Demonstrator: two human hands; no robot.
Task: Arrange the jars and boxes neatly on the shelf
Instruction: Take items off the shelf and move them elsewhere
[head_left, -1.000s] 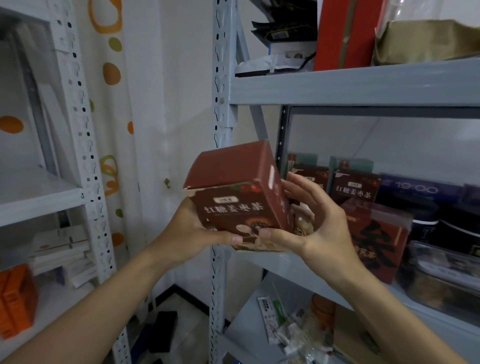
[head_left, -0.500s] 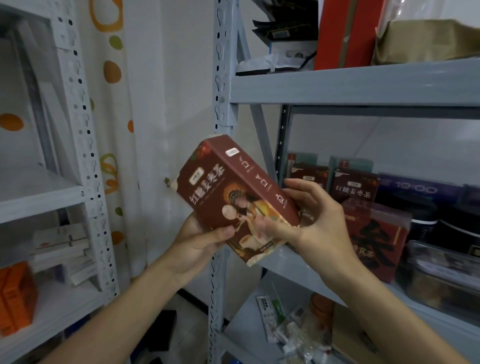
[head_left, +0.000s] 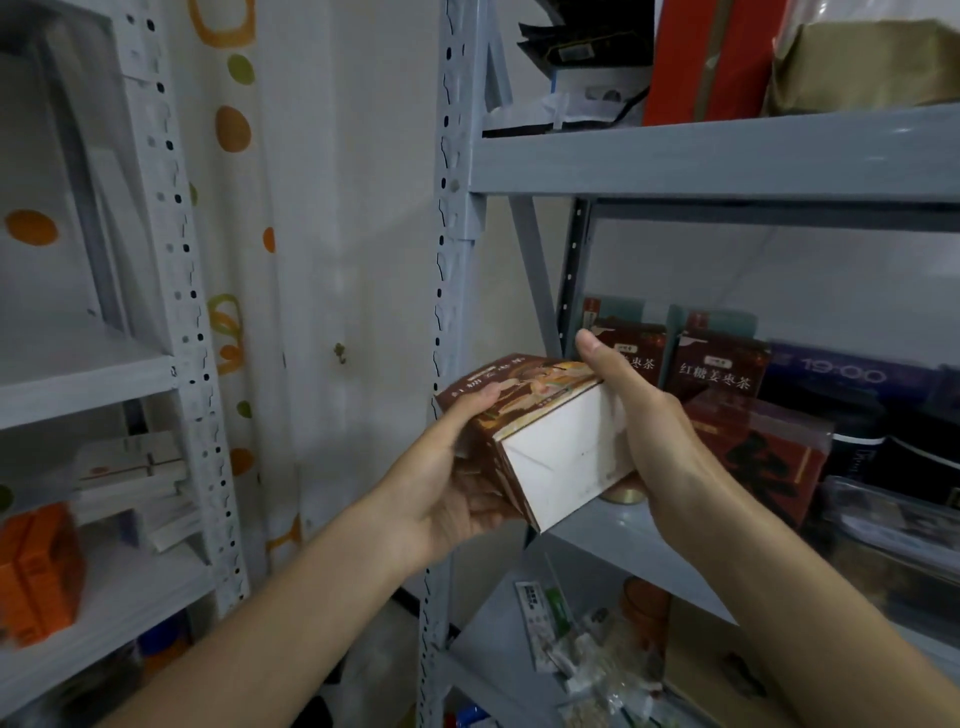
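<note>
grey shelf (head_left: 613, 540) — carries: dark red tea boxes (head_left: 719, 366) | black jars (head_left: 857, 441)

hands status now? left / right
Left hand: grips the tea box from its left side.
Right hand: grips the same box, thumb over its top.

Both hands — left hand (head_left: 441, 483), right hand (head_left: 644, 431) — hold the tea box (head_left: 550, 441).

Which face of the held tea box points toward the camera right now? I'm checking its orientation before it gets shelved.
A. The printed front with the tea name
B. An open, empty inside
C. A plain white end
C: the tea box, gripped by the left hand and right hand, shows a plain white end toward the camera.
</note>
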